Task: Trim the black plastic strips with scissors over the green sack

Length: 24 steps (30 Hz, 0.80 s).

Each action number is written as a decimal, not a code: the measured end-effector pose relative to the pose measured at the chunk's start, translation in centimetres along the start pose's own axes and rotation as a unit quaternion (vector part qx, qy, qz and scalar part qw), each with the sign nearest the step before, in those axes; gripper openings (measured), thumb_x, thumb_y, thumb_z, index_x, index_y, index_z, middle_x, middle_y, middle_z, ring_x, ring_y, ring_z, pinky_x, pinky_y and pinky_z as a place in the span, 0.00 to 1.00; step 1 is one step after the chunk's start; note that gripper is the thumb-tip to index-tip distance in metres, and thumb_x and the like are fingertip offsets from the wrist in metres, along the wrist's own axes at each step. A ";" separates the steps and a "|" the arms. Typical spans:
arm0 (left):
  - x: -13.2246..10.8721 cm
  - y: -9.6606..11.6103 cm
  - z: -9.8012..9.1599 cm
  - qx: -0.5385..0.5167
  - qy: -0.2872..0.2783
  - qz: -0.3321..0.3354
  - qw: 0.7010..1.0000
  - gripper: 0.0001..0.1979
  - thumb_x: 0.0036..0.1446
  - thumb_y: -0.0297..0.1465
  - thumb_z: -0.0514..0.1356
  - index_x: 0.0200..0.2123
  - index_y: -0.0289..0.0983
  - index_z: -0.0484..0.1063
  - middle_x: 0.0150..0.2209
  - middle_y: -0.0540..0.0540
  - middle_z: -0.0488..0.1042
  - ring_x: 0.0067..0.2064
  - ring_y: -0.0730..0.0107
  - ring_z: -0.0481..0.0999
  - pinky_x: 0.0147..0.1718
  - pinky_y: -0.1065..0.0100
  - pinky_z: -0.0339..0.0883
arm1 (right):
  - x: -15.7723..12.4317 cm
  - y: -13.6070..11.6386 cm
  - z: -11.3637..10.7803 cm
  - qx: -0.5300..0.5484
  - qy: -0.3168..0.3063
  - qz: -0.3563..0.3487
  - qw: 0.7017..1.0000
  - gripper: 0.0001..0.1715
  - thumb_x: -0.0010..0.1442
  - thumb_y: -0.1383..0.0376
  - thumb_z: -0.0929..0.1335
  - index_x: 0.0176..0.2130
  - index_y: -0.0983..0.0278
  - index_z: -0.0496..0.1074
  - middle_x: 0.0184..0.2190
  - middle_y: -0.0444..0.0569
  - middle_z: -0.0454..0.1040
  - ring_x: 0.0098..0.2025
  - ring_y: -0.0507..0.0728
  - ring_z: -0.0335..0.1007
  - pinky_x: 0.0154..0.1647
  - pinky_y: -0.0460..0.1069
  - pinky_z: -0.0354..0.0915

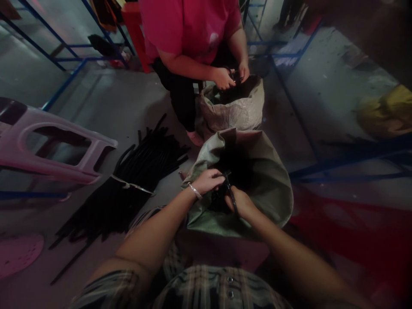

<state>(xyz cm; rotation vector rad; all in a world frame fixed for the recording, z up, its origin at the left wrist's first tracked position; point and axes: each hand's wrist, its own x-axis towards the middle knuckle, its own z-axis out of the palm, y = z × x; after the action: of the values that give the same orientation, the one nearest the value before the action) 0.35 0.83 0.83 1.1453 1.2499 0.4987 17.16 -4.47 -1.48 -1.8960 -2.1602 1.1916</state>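
My left hand (208, 182), with a bracelet at its wrist, is closed in a pinch on a small black piece (228, 173) over the mouth of an open woven sack (273, 189). My right hand (242, 203) is closed around dark-handled scissors (234, 201), whose blades point up toward the left fingertips. The blades are hard to make out against the dark. Black material (220, 201) lies inside the sack below my hands; its shape is unclear. To the left on the floor lies a bundle of long black strips (125, 189), bound with a pale tie (131, 185).
Across from me a person in a pink shirt (193, 30) works with both hands over a second sack (238, 113). A pink plastic stool (58, 167) stands at left, a red stool (133, 25) behind. Blue metal frames (350, 165) run along both sides.
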 end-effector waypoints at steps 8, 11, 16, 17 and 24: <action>0.2 -0.7 0.0 0.071 -0.018 0.052 0.996 0.10 0.50 0.33 0.58 0.33 0.32 0.72 0.22 0.52 0.68 0.20 0.79 0.65 0.20 0.76 0.58 | -0.1 -0.3 -0.5 -0.021 -0.009 0.018 1.000 0.12 0.58 0.62 0.62 0.40 0.66 0.67 0.34 0.53 0.74 0.32 0.54 0.68 0.29 0.45 0.54; 0.3 -0.9 -0.3 0.095 0.001 0.068 0.993 0.09 0.50 0.34 0.59 0.31 0.32 0.72 0.21 0.52 0.68 0.21 0.79 0.65 0.20 0.77 0.58 | 0.1 -0.2 -0.2 -0.033 0.004 0.018 0.999 0.11 0.58 0.61 0.62 0.37 0.66 0.69 0.32 0.52 0.74 0.31 0.54 0.68 0.29 0.46 0.54; 0.3 -1.0 -0.7 0.089 0.002 0.057 0.994 0.12 0.52 0.37 0.58 0.32 0.33 0.71 0.20 0.52 0.67 0.20 0.78 0.66 0.19 0.77 0.58 | 0.3 0.0 0.1 -0.036 0.029 0.015 0.999 0.12 0.58 0.61 0.62 0.32 0.65 0.71 0.29 0.51 0.75 0.30 0.54 0.68 0.29 0.46 0.54; 0.2 -1.0 -0.8 0.092 0.001 0.056 0.994 0.13 0.52 0.38 0.58 0.33 0.33 0.71 0.20 0.52 0.67 0.20 0.78 0.66 0.19 0.76 0.58 | 0.3 0.0 0.1 -0.032 0.034 0.012 0.999 0.12 0.58 0.61 0.62 0.32 0.65 0.71 0.29 0.51 0.75 0.29 0.54 0.68 0.29 0.45 0.55; -0.2 -0.5 -1.5 0.123 0.007 0.057 0.991 0.11 0.51 0.35 0.59 0.33 0.33 0.71 0.21 0.53 0.67 0.19 0.78 0.65 0.19 0.76 0.57 | 0.6 0.5 0.6 0.002 0.050 -0.011 0.999 0.12 0.56 0.62 0.62 0.28 0.65 0.70 0.25 0.49 0.73 0.25 0.52 0.66 0.26 0.44 0.55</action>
<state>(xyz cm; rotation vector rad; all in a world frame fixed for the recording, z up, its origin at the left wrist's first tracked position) -1.24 1.05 0.62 1.4294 1.2898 0.4456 17.11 -4.30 -2.41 -1.8812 -2.1222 1.0721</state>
